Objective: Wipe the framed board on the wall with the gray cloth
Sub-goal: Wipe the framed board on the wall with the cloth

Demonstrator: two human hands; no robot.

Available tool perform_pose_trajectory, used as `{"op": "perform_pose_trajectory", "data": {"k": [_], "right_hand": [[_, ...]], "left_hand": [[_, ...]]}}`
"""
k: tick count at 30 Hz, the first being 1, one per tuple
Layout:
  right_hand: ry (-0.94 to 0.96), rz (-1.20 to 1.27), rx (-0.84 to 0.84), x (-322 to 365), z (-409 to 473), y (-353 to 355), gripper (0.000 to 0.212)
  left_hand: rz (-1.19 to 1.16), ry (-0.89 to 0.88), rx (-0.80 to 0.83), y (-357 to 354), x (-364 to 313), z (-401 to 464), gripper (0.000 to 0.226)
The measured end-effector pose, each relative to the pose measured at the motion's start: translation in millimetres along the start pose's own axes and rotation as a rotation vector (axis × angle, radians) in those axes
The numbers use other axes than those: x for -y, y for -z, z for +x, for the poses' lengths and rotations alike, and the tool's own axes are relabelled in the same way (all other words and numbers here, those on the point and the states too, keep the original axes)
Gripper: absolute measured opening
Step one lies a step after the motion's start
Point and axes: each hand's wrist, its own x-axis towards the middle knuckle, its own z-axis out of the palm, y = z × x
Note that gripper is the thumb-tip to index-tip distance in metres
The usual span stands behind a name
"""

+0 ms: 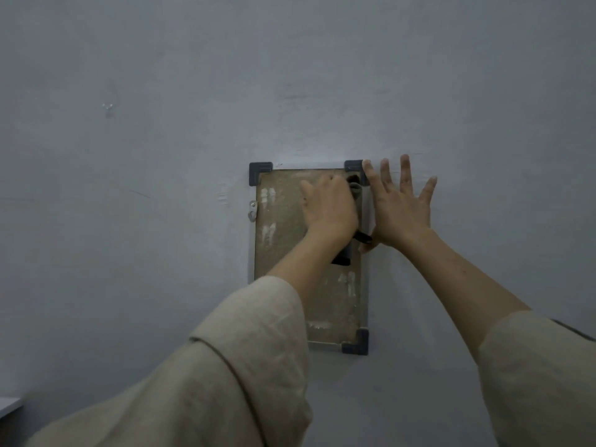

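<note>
The framed board hangs upright on the wall, brown with pale smears, a thin metal frame and dark grey corner caps. My left hand grips the gray cloth against the board's upper right area; only a fold of the cloth shows past the fingers. A dark strip hangs below that hand. My right hand lies flat with fingers spread against the wall and the board's right edge, its index fingertip by the top right corner cap.
The grey wall fills the view. A small metal hanger sits on the frame's left edge. A small mark or screw shows on the wall at upper left. A white ledge corner peeks in at the lower left.
</note>
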Motion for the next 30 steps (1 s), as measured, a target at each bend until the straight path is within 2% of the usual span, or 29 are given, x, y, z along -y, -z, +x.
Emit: {"op": "perform_pose_trajectory", "data": {"k": [4,8,10,18,23,27,30], "right_hand": [[0.005,0.005,0.000,-2.8,-1.2,1.6,0.147],[-0.002,0.009,0.003,-1.3,-0.9,0.7,0.146],[-0.001,0.017,0.001,-0.6,-0.7,0.6,0.146],[0.001,0.022,0.008,0.5,-0.9,1.2,0.147],[-0.002,0.025,0.005,-0.9,-2.0,2.3,0.146],[-0.012,0.026,0.004,-1.2,-1.8,1.4,0.146],[-0.012,0.024,0.007,0.3,-1.1,1.6,0.146]], "left_hand": [[-0.025,-0.032,-0.002,11.3,15.3,10.3,0.029],[-0.011,0.248,-0.058,32.4,59.4,28.7,0.032],[-0.004,0.277,-0.046,34.6,63.2,26.5,0.030],[-0.013,0.035,-0.009,1.7,3.9,4.4,0.025],[-0.050,-0.036,-0.044,11.3,18.6,8.4,0.032],[-0.026,0.204,-0.087,29.5,64.6,22.3,0.031],[-0.040,0.233,-0.068,26.9,67.9,20.4,0.029]]}}
